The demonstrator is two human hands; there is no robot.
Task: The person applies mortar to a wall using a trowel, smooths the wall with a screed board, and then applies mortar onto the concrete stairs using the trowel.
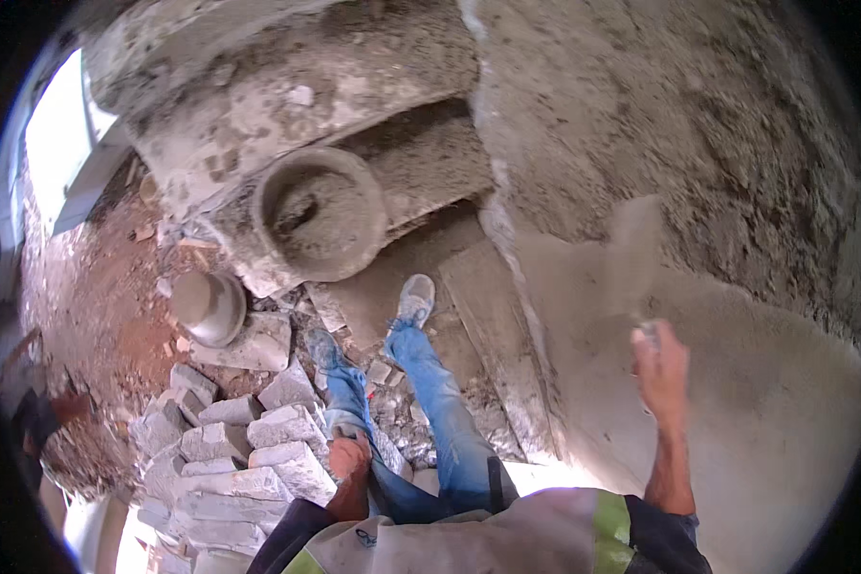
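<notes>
Clearly plastering:
Right hand: grip clamped on a trowel — blade flat against wet wall, spreading.
Left hand: resting on knee — grip unclear.
Mortar pan: within reach.

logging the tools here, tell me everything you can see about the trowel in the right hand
The trowel has a flat, roughly rectangular blade, grey and coated with mortar, so it nearly blends into the wall. It is motion-blurred, so its edges and handle are hard to make out. The blade points upward, lying against or very close to the smooth fresh plaster just below the rough, unfinished wall. The right hand grips its handle from below, arm raised. Whether the blade carries fresh mortar cannot be told.
</notes>
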